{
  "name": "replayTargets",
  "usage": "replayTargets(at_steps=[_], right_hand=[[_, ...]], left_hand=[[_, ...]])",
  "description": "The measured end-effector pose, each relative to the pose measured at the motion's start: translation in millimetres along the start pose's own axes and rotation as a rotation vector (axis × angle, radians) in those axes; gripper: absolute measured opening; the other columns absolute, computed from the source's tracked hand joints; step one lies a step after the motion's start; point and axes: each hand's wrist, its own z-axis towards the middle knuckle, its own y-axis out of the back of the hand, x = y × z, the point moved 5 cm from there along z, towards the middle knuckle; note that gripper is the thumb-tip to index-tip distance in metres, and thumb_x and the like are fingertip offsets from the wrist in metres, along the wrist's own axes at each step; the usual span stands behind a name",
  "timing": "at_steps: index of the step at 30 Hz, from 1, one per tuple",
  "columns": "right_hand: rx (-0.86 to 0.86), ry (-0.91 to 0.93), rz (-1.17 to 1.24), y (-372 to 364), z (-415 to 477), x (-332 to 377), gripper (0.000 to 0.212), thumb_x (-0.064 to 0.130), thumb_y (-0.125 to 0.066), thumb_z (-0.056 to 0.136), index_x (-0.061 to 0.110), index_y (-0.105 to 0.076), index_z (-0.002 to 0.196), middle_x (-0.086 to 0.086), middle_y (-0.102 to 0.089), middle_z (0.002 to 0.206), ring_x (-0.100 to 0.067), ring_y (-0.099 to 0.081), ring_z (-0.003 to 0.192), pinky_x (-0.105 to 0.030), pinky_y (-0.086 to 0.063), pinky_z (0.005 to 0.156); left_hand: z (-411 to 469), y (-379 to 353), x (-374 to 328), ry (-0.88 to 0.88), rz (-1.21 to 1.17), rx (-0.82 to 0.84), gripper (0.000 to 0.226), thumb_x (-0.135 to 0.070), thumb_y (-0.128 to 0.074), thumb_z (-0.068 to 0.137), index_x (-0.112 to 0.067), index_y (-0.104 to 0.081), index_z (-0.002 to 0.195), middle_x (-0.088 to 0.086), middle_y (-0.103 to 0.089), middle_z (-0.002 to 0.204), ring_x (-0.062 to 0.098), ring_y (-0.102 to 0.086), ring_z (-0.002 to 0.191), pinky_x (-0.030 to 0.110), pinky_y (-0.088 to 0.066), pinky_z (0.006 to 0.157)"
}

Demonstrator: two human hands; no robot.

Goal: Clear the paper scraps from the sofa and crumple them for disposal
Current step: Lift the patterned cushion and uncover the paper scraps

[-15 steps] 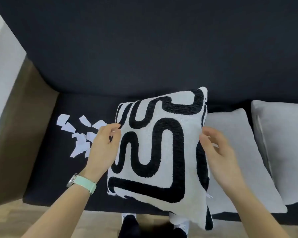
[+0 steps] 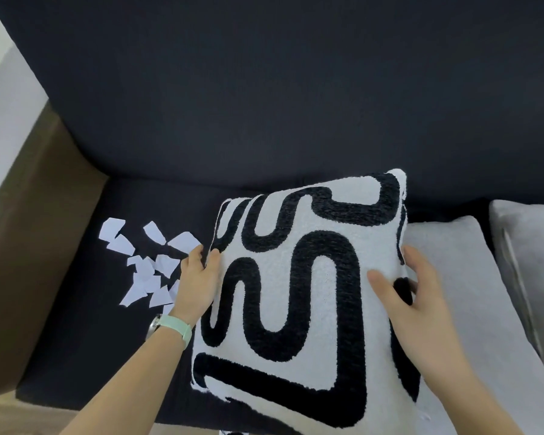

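Several white paper scraps [image 2: 145, 265] lie scattered on the dark sofa seat [image 2: 76, 340] at its left end. A white cushion with black wavy lines [image 2: 296, 293] is tilted up off the seat in the middle. My left hand [image 2: 198, 284] grips the cushion's left edge, thumb on the front, and covers some scraps behind it. My right hand [image 2: 412, 302] holds the cushion's right edge, with its thumb pressed on the front face.
The dark sofa backrest [image 2: 280, 105] fills the upper view. A brown armrest [image 2: 29, 230] bounds the seat on the left. Two grey cushions [image 2: 459, 293] [image 2: 534, 262] lie on the seat at the right. A strip of wooden floor [image 2: 19, 416] shows at bottom left.
The cushion has shifted slightly right and up toward the backrest. My right thumb has come round onto the cushion's front face; my left hand keeps its grip.
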Motion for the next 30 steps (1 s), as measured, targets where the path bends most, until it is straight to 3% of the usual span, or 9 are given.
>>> replayTargets(at_steps=[5, 8, 11, 13, 16, 18, 21, 26, 30], right_hand=[[0.024, -0.041, 0.049, -3, 5, -2, 0.075, 0.046, -0.066, 0.086, 0.038, -0.027, 0.15, 0.027, -0.036, 0.135, 0.002, -0.036, 0.126, -0.026, -0.029, 0.102], [0.075, -0.068, 0.049, -8, 7, 0, 0.058, 0.051, -0.065, 0.085, 0.046, -0.037, 0.135, 0.032, -0.052, 0.122, 0.007, -0.052, 0.108, -0.017, -0.039, 0.086], [0.082, -0.064, 0.062, -7, 6, 3, 0.061, 0.057, -0.066, 0.078, 0.041, -0.046, 0.134, 0.022, -0.064, 0.117, -0.002, -0.061, 0.107, -0.028, -0.049, 0.089], [0.072, -0.059, 0.07, -6, 3, 7, 0.064, 0.054, -0.067, 0.08, 0.041, -0.044, 0.138, 0.02, -0.065, 0.12, -0.003, -0.061, 0.109, -0.03, -0.048, 0.09], [0.071, -0.029, 0.081, -4, -1, 15, 0.064, 0.05, -0.067, 0.082, 0.041, -0.043, 0.141, 0.022, -0.063, 0.121, 0.005, -0.058, 0.108, -0.02, -0.044, 0.081], [0.072, -0.012, 0.076, -3, -4, 20, 0.065, 0.053, -0.067, 0.081, 0.043, -0.043, 0.14, 0.022, -0.063, 0.123, 0.003, -0.058, 0.11, -0.022, -0.045, 0.085], [0.074, 0.028, 0.107, -4, -8, 33, 0.07, 0.058, -0.066, 0.074, 0.045, -0.043, 0.139, 0.024, -0.063, 0.124, 0.002, -0.059, 0.113, -0.028, -0.047, 0.093], [0.095, 0.131, 0.164, -11, -14, 64, 0.068, 0.051, -0.068, 0.078, 0.046, -0.042, 0.141, 0.032, -0.062, 0.122, 0.017, -0.057, 0.108, -0.02, -0.045, 0.092], [0.11, 0.226, 0.189, -21, -13, 91, 0.059, 0.04, -0.067, 0.085, 0.045, -0.045, 0.139, 0.032, -0.061, 0.125, 0.018, -0.055, 0.111, -0.017, -0.044, 0.088]], left_hand=[[9, -8, 13, 0.106, -0.042, 0.041, 0.066, -0.056, -0.031, 0.099, -0.017, -0.03, 0.152, 0.006, -0.035, 0.155, 0.026, -0.034, 0.142, 0.041, -0.023, 0.115], [7, -16, 18, 0.213, -0.161, 0.084, 0.071, -0.063, -0.028, 0.097, -0.017, -0.03, 0.152, 0.005, -0.042, 0.151, 0.027, -0.038, 0.139, 0.04, -0.026, 0.114], [5, -19, 21, 0.259, -0.217, 0.098, 0.074, -0.066, -0.028, 0.095, -0.016, -0.035, 0.149, 0.005, -0.044, 0.15, 0.027, -0.042, 0.136, 0.042, -0.028, 0.115], [2, -17, 20, 0.244, -0.217, 0.094, 0.074, -0.067, -0.028, 0.094, -0.015, -0.038, 0.147, 0.006, -0.048, 0.147, 0.028, -0.045, 0.133, 0.043, -0.03, 0.114], [-3, -9, 18, 0.224, -0.195, 0.071, 0.074, -0.067, -0.028, 0.095, -0.015, -0.038, 0.147, 0.005, -0.05, 0.144, 0.029, -0.045, 0.133, 0.043, -0.031, 0.113], [-7, 0, 14, 0.193, -0.198, 0.062, 0.077, -0.071, -0.028, 0.092, -0.017, -0.04, 0.146, 0.003, -0.051, 0.143, 0.029, -0.047, 0.132, 0.047, -0.032, 0.114], [-10, 17, 1, 0.145, -0.214, 0.032, 0.067, -0.07, -0.028, 0.092, -0.021, -0.047, 0.134, -0.001, -0.057, 0.129, 0.025, -0.051, 0.122, 0.043, -0.036, 0.107], [-13, 61, -33, 0.017, -0.305, -0.057, 0.051, -0.063, -0.033, 0.095, -0.022, -0.054, 0.118, -0.008, -0.06, 0.108, 0.019, -0.055, 0.11, 0.037, -0.037, 0.098], [-10, 100, -57, -0.071, -0.357, -0.134, 0.047, -0.061, -0.038, 0.094, -0.02, -0.056, 0.108, -0.007, -0.06, 0.097, 0.014, -0.056, 0.097, 0.039, -0.041, 0.096]])
